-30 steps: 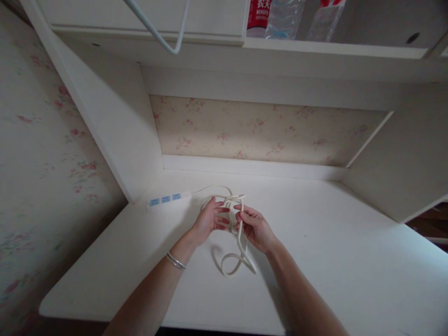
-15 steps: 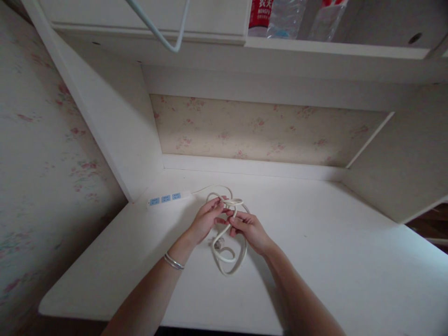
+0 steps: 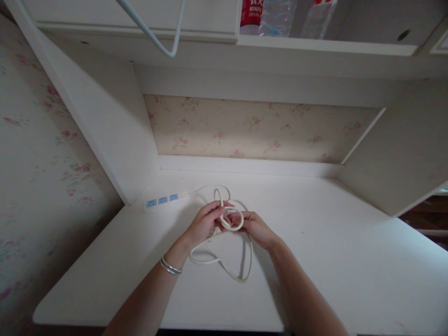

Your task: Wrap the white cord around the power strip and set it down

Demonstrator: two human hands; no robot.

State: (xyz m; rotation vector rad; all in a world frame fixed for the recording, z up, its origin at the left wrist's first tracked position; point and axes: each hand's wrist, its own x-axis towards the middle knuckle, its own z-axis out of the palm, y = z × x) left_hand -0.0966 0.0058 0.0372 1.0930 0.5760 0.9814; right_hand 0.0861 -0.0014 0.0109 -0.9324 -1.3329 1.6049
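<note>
A cream power cord (image 3: 251, 254) is looped between my two hands above the desk. My left hand (image 3: 206, 219) pinches it at a small round coil. On the other side, my right hand (image 3: 257, 228) has its fingers closed on the same coil, with some fingertips hidden behind it. Longer loops hang down below the hands toward the desktop. The cord runs back to a white power strip (image 3: 164, 200) with blue socket faces, lying at the left rear. Its plug is mostly hidden by my left hand.
The white desktop (image 3: 336, 252) extends to both sides, with a side panel (image 3: 395, 154) at the right and another at the left. Overhead, a shelf holds plastic bottles (image 3: 276, 16), and a pale bent rod (image 3: 154, 35) hangs in front.
The cord between my hands has formed a rounder small coil, and the lower loops have spread wider. The plug has gone from clear view behind my left hand.
</note>
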